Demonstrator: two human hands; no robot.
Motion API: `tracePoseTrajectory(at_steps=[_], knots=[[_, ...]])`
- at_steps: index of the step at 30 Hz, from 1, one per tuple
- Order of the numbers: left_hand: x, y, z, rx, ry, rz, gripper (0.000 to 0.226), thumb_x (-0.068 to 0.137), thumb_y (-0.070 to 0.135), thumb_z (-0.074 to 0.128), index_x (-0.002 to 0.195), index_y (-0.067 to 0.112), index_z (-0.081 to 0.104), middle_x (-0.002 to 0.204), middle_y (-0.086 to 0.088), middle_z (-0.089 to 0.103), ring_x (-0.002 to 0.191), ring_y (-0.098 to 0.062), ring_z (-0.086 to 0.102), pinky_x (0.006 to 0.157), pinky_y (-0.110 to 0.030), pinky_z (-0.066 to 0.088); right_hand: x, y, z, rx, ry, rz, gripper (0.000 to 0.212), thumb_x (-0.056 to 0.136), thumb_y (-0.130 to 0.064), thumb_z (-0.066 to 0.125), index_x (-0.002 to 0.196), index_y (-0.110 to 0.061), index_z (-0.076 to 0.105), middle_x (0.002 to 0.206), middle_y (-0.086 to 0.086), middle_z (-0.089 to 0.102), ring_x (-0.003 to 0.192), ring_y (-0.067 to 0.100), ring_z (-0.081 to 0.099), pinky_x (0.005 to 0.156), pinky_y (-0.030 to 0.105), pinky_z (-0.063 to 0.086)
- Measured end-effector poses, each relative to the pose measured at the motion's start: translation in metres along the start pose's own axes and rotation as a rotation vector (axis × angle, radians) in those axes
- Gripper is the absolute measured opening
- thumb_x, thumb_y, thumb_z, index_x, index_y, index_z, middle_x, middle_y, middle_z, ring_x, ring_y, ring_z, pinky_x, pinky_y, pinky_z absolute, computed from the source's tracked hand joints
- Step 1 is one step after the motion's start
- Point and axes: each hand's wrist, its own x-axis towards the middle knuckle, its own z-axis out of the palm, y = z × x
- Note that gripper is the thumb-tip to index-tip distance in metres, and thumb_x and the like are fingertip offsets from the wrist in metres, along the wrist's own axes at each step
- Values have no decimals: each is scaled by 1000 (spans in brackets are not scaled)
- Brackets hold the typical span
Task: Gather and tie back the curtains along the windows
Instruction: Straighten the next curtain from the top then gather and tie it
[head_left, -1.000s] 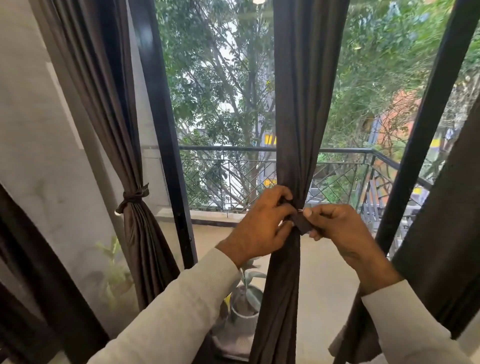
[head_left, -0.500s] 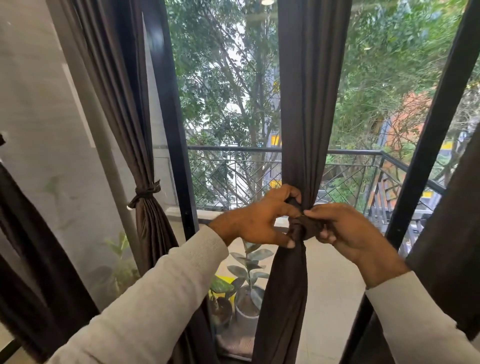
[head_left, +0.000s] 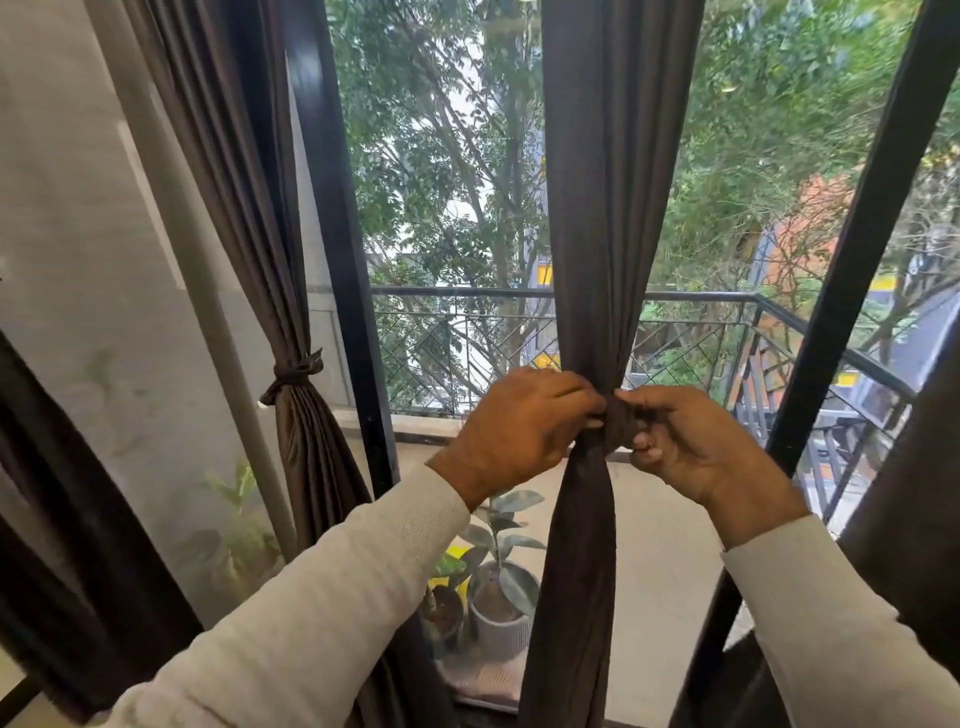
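Knot-tying is in hand: past the tied left curtain, the left hand and right hand both pinch the tie band round the gathered middle curtain; next, probably, pulling it snug

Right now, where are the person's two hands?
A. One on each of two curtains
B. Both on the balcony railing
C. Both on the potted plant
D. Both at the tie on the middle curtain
D: the left hand and the right hand meet at the tie band cinching the middle curtain.
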Motion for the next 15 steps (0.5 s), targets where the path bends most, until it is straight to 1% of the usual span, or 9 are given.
tracePoseTrajectory(at_steps=[2,4,6,8,11,13,15], knots=[[-9,2,6,123,54,36,11,99,14,72,108,14,78,113,-8,74,91,-30,69,69,-41,56,-4,1,-1,-20,1,-16,9,93,-12,67,89,-5,61,72,12,51,46,13,40,38,19,30],[-17,1,9,187,95,56,11,99,14,71,105,15,80,114,-9,72,90,-28,65,65,-38,53,-8,2,-4,-39,10,-16,13,93,-12,70,99,-1,66,78,15,57,48,13,45,40,19,33],[-22,3,8,211,124,100,11,99,12,70,104,14,81,112,-9,72,89,-28,60,64,-36,46,-12,0,-5,-60,17,-10,10,93,-10,70,95,-1,69,79,15,59,50,14,48,41,18,37],[-23,3,7,187,134,131,12,101,9,68,102,12,80,107,-8,73,86,-28,56,64,-37,43,-15,-2,-4,-93,14,-17,7,91,-9,70,88,-3,68,78,14,60,51,14,50,40,18,40],[-21,3,5,122,76,122,11,99,6,66,98,9,76,96,-7,71,83,-29,58,62,-41,46,-18,-7,2,-180,-15,-40,8,91,-10,70,84,-8,68,79,12,63,54,15,52,43,20,42],[-22,2,0,68,46,101,9,97,6,64,99,8,73,94,-8,70,83,-29,59,65,-40,47,-21,-11,6,-257,-26,-58,8,94,-10,69,86,-9,69,81,11,64,58,16,55,47,22,44],[-25,-1,-2,-8,17,59,13,96,10,60,101,8,72,95,-9,70,85,-30,61,69,-41,49,-26,-15,11,-407,-15,-111,9,97,-9,67,90,-5,71,78,12,67,60,16,59,48,23,45]])
